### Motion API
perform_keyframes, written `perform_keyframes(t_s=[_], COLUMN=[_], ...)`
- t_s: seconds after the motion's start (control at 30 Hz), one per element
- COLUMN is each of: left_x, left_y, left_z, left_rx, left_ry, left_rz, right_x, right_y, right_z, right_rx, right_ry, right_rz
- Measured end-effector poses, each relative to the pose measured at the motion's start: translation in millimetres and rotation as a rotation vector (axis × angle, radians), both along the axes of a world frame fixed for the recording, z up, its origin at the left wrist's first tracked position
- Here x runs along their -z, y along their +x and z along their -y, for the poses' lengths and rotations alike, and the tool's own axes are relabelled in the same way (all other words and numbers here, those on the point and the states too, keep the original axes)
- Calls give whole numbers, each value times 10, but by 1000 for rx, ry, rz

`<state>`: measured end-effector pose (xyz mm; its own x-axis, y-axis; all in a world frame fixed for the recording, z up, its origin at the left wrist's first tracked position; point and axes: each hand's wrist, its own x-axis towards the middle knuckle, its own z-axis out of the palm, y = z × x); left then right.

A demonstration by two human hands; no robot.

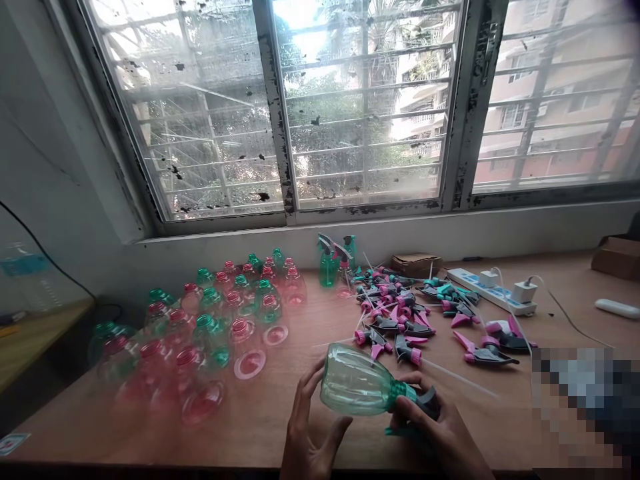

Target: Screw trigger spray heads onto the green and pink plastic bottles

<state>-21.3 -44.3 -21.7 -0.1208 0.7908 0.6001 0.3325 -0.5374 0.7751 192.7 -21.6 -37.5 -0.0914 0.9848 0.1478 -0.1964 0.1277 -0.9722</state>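
Note:
A translucent green spray bottle (357, 380) lies sideways in the air above the table's front part, its base to the left and its neck to the right. My right hand (435, 427) is closed around the teal collar and grey spray head (427, 402) at the neck. The teal trigger (400, 432) points down below the fingers. My left hand (313, 427) is open at the base, fingers and thumb spread apart. Its fingertips are beside the base; whether they touch it I cannot tell. Loose pink-and-grey spray heads (407, 350) lie just beyond the bottle.
Several open pink and green bottles (245, 340) stand in rows on the wooden table (285, 387) at left. Spray bottles with heads (327, 267) stand at the back, beside a heap of spray heads (395, 293). A power strip (493, 291) with cables lies right.

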Motion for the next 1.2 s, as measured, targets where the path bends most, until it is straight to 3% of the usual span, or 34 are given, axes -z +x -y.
perform_keyframes(t_s=[0.7,1.0,1.2], left_x=[49,80,74], left_y=[-57,-130,-127], left_z=[-47,-81,-52], left_rx=[28,-8,9], left_ry=[-19,26,-24], left_rz=[92,-148,-120], right_x=[-9,-24,2], right_y=[1,20,46], right_z=[11,10,6], right_rx=[-50,-3,-53], right_ry=[20,9,18], right_rz=[-5,-56,-23])
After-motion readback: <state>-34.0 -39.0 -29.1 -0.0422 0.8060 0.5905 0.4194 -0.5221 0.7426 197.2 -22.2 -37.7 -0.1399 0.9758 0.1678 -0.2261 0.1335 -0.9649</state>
